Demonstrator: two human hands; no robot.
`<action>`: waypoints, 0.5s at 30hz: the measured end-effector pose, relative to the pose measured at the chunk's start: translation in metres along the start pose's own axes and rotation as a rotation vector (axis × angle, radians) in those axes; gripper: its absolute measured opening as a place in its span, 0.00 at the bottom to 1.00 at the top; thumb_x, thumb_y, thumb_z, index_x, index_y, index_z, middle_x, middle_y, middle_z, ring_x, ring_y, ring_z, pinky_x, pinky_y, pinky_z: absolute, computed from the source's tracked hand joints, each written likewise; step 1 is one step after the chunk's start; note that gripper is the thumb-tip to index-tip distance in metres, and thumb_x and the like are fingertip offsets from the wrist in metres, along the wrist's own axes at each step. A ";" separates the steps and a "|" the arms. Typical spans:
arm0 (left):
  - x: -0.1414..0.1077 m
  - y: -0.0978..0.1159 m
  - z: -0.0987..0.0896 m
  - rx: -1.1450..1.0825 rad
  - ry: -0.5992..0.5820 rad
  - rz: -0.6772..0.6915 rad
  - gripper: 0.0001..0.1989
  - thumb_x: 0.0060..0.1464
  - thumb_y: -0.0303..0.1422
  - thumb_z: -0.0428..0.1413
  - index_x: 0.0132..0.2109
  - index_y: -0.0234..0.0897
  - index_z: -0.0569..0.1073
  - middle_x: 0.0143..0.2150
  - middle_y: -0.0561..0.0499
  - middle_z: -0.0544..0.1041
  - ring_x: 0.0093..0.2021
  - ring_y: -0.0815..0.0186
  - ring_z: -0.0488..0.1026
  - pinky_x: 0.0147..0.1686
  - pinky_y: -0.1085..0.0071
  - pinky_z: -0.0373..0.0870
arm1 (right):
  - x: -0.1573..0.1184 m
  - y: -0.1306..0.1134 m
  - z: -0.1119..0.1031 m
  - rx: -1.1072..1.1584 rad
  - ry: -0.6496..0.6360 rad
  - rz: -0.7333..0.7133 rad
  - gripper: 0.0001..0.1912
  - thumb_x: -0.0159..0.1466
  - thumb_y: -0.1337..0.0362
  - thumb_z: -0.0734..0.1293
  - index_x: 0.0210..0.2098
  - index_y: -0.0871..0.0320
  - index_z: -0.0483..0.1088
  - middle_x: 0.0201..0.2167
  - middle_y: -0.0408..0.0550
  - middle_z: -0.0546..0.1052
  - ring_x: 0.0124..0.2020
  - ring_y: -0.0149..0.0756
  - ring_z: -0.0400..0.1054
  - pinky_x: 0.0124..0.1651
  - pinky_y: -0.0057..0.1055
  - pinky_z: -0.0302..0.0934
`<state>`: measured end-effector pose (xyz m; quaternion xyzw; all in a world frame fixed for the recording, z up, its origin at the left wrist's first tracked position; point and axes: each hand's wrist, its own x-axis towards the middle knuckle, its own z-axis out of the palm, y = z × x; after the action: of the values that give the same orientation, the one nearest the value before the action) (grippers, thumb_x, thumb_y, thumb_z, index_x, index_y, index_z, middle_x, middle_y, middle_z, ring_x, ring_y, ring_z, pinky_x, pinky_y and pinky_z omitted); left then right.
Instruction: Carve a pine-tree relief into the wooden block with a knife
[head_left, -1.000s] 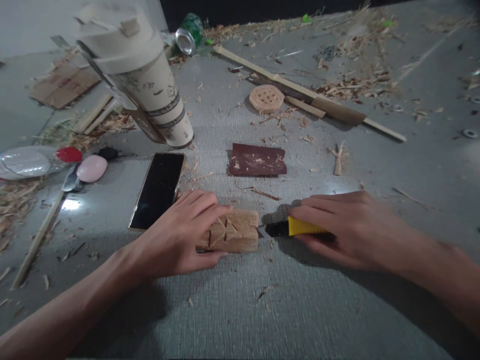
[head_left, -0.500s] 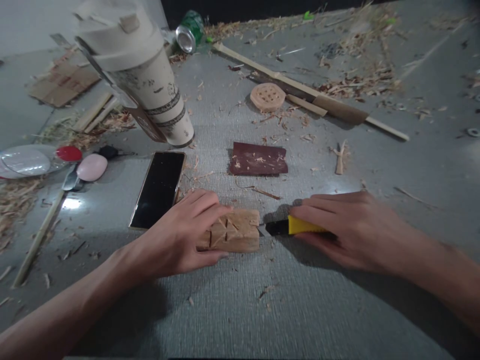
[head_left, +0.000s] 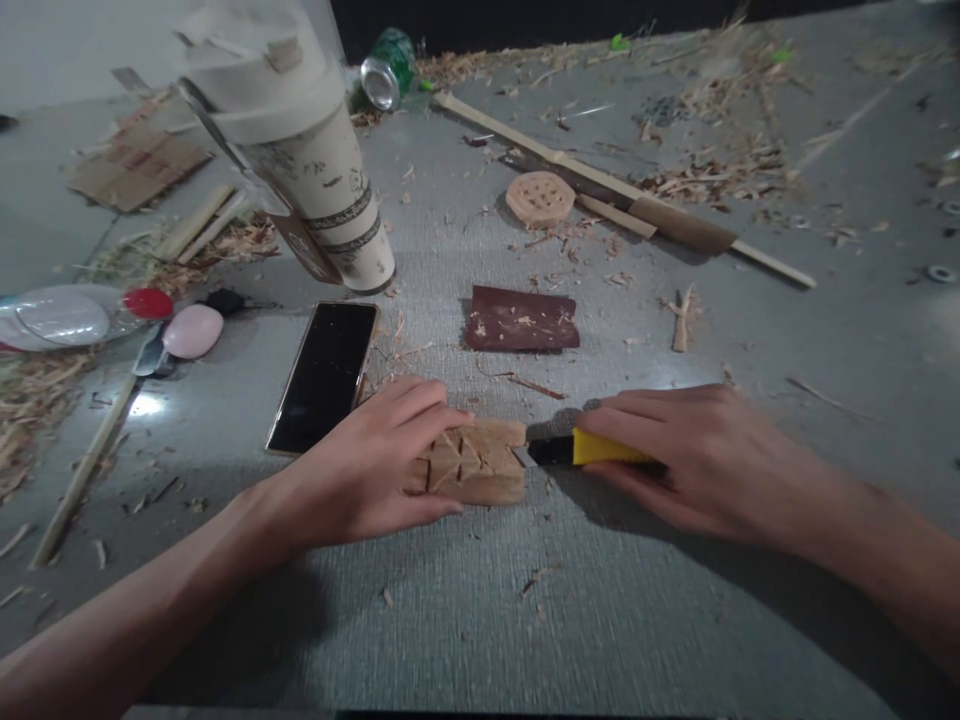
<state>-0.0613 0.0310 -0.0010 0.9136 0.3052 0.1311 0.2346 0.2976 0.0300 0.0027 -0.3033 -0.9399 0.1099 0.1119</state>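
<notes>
Near the middle of the table lies a small carved wooden block (head_left: pixel 484 465) with lines cut in its top and a notch in its right end. My left hand (head_left: pixel 375 460) grips its left part between thumb and fingers, hiding that end. A yellow and black utility knife (head_left: pixel 553 450) is in my closed right hand (head_left: pixel 667 455), pointing left. The tip of its short blade is at the notch. Behind the block rests a dark red curved piece of bark or sandpaper (head_left: pixel 523 320), dusted with shavings; I cannot tell its material.
A black phone (head_left: pixel 324 375) lies beside my left hand, with a tall patterned tumbler (head_left: pixel 330 180) behind it. Farther back are a green can (head_left: pixel 388 70), a carved wooden disc (head_left: pixel 540 198) and a long wooden stick (head_left: pixel 540 148). Wood shavings (head_left: pixel 697 185) litter the table.
The knife blade has shifted slightly relative to the notch at the block's end. Both hands keep their grips. The whole view has moved a little.
</notes>
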 end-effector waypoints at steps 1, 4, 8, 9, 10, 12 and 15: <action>0.000 0.000 0.000 0.002 0.007 -0.004 0.26 0.66 0.39 0.71 0.63 0.32 0.74 0.54 0.41 0.78 0.53 0.51 0.77 0.55 0.53 0.78 | 0.000 0.001 -0.001 0.008 -0.008 -0.005 0.09 0.82 0.60 0.61 0.49 0.55 0.73 0.34 0.43 0.78 0.29 0.34 0.71 0.32 0.36 0.56; -0.001 0.000 0.001 0.008 0.016 -0.001 0.28 0.65 0.40 0.72 0.64 0.31 0.74 0.55 0.40 0.78 0.54 0.50 0.77 0.56 0.54 0.78 | 0.000 0.003 -0.004 0.024 -0.032 -0.006 0.07 0.80 0.61 0.62 0.46 0.54 0.71 0.34 0.43 0.78 0.28 0.33 0.70 0.31 0.36 0.56; 0.000 0.001 0.000 0.013 0.010 0.006 0.28 0.66 0.40 0.72 0.64 0.31 0.73 0.54 0.40 0.78 0.53 0.50 0.77 0.55 0.53 0.78 | -0.002 0.002 -0.003 0.016 -0.024 0.000 0.08 0.81 0.61 0.62 0.45 0.54 0.71 0.32 0.42 0.77 0.27 0.34 0.69 0.31 0.36 0.55; 0.000 0.001 0.000 0.012 0.010 0.008 0.28 0.66 0.40 0.72 0.63 0.31 0.73 0.54 0.40 0.78 0.53 0.50 0.77 0.55 0.53 0.78 | -0.002 0.002 -0.002 0.011 -0.019 0.004 0.08 0.81 0.61 0.62 0.46 0.54 0.71 0.32 0.42 0.77 0.28 0.34 0.70 0.31 0.36 0.54; 0.001 0.001 -0.001 0.010 0.009 0.014 0.27 0.66 0.40 0.71 0.63 0.31 0.73 0.54 0.40 0.78 0.53 0.50 0.77 0.55 0.52 0.78 | -0.003 0.001 -0.002 0.003 -0.013 0.011 0.08 0.81 0.61 0.62 0.47 0.54 0.72 0.32 0.42 0.77 0.28 0.35 0.70 0.31 0.37 0.54; 0.002 0.002 -0.002 0.003 0.005 0.025 0.26 0.67 0.41 0.71 0.62 0.31 0.73 0.54 0.40 0.78 0.54 0.50 0.77 0.55 0.53 0.78 | -0.004 -0.001 0.001 -0.014 -0.001 0.029 0.08 0.81 0.61 0.63 0.48 0.54 0.73 0.33 0.43 0.78 0.28 0.35 0.71 0.31 0.37 0.55; 0.003 0.002 -0.003 0.001 -0.012 0.028 0.25 0.67 0.44 0.70 0.60 0.32 0.74 0.53 0.41 0.78 0.52 0.50 0.77 0.54 0.52 0.78 | -0.005 -0.005 0.005 -0.054 0.030 0.047 0.07 0.80 0.62 0.63 0.47 0.54 0.72 0.33 0.43 0.78 0.29 0.36 0.72 0.32 0.37 0.56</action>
<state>-0.0593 0.0328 0.0030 0.9186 0.2910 0.1287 0.2343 0.2976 0.0220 -0.0010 -0.3297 -0.9334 0.0824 0.1150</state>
